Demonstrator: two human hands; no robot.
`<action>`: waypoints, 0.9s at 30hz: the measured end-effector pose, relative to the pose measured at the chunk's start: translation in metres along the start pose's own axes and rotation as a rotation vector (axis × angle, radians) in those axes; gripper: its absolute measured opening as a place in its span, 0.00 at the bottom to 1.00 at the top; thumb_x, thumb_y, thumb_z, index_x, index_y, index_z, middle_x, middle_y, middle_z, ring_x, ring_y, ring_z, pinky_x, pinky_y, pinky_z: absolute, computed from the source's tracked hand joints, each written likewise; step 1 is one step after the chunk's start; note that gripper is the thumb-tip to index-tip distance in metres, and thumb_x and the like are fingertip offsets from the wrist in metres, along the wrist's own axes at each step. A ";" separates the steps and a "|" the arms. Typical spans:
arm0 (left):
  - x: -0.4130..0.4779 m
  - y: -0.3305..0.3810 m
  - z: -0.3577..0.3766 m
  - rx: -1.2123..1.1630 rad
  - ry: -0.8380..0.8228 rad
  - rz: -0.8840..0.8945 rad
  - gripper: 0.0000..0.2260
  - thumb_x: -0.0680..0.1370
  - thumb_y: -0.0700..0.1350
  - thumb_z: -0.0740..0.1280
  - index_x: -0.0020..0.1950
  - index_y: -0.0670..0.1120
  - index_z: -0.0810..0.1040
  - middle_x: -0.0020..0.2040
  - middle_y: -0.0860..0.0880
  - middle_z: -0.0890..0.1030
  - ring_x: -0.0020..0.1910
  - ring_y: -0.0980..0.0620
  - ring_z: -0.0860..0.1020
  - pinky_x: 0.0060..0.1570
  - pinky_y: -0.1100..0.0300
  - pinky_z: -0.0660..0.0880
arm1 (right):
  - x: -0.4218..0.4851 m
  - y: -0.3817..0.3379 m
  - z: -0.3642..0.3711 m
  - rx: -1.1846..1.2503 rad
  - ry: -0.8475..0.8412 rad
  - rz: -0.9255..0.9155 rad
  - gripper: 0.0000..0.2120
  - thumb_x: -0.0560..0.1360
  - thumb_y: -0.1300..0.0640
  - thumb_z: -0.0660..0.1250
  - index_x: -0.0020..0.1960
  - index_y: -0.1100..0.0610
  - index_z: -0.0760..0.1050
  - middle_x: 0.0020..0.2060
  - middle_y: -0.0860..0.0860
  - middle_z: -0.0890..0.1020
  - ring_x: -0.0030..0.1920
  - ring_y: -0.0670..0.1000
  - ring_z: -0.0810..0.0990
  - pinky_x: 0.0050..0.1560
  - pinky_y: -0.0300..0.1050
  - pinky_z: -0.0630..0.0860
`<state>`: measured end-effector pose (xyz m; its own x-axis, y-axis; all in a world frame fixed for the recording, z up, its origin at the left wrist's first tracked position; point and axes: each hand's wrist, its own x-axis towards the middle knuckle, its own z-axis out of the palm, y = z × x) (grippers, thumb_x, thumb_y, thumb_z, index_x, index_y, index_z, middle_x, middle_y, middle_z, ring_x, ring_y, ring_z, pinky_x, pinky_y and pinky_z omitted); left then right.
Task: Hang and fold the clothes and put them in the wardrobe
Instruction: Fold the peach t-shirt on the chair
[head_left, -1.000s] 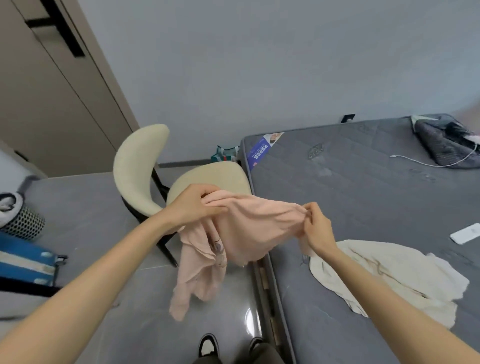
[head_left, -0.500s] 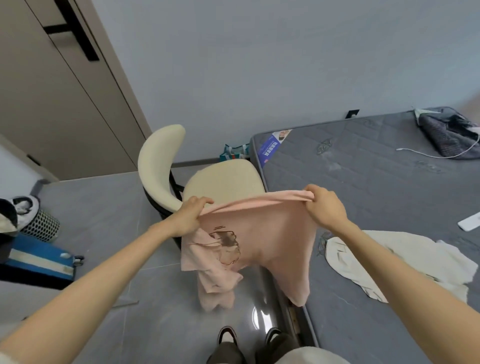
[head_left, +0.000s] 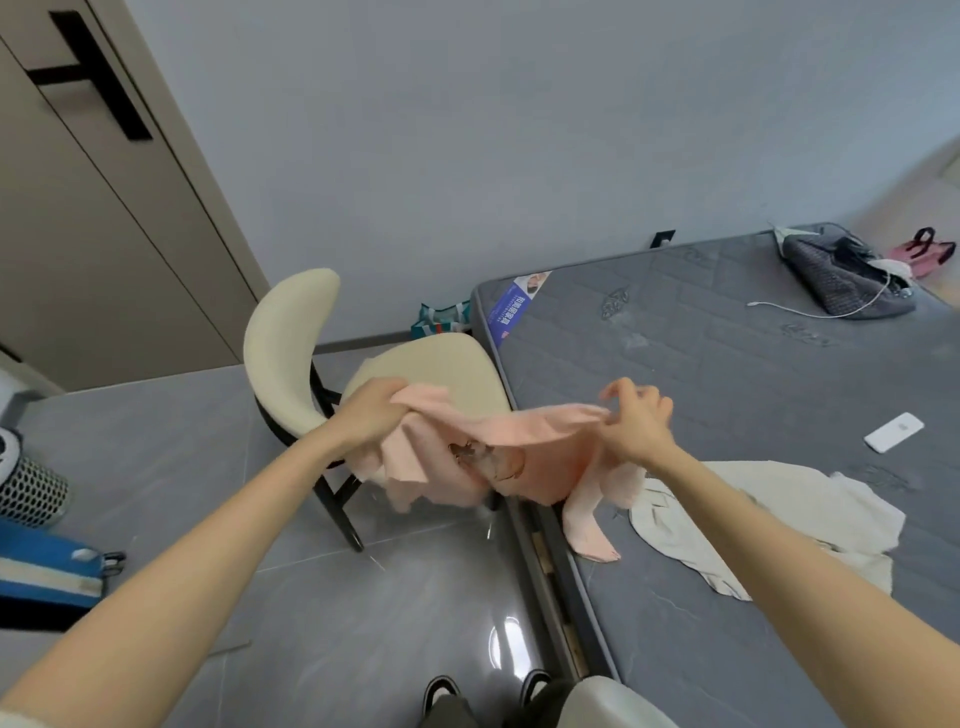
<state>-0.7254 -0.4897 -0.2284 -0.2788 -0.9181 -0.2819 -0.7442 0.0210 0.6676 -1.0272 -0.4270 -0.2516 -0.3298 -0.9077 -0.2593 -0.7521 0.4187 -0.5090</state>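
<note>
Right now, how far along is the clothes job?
Early. Done: nothing folded or hung is in view. In hand: the left hand grips and the right hand pinches the pink shirt, held up over the mattress edge. Left: folding it, plus the cream garment lying crumpled on the mattress.

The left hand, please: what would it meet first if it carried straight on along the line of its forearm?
Probably the cream chair seat, just beyond the left hand gripping the pink shirt; depth is unclear, so it might pass above it.
</note>
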 end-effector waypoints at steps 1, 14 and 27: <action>0.000 0.021 -0.002 -0.021 -0.006 0.073 0.08 0.78 0.43 0.62 0.45 0.44 0.80 0.36 0.54 0.76 0.34 0.62 0.73 0.30 0.68 0.67 | -0.005 -0.009 0.004 0.020 -0.052 -0.131 0.29 0.70 0.57 0.71 0.68 0.50 0.66 0.71 0.61 0.59 0.70 0.59 0.56 0.66 0.51 0.61; 0.016 0.060 -0.001 -0.279 0.091 0.057 0.41 0.69 0.54 0.75 0.76 0.54 0.56 0.68 0.48 0.66 0.64 0.53 0.67 0.61 0.60 0.66 | -0.006 -0.076 -0.043 0.810 0.026 -0.318 0.11 0.76 0.64 0.62 0.54 0.56 0.80 0.48 0.44 0.82 0.51 0.44 0.79 0.44 0.27 0.72; 0.021 0.055 0.075 -0.424 -0.174 0.157 0.14 0.76 0.40 0.70 0.61 0.43 0.78 0.54 0.49 0.82 0.47 0.62 0.79 0.44 0.76 0.72 | 0.009 -0.068 -0.086 1.246 0.158 0.113 0.07 0.79 0.58 0.60 0.53 0.51 0.75 0.46 0.47 0.81 0.45 0.46 0.79 0.41 0.40 0.75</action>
<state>-0.8176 -0.4781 -0.2493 -0.4922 -0.8363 -0.2416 -0.3817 -0.0421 0.9233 -1.0286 -0.4660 -0.1485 -0.4864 -0.8226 -0.2945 0.3034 0.1570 -0.9398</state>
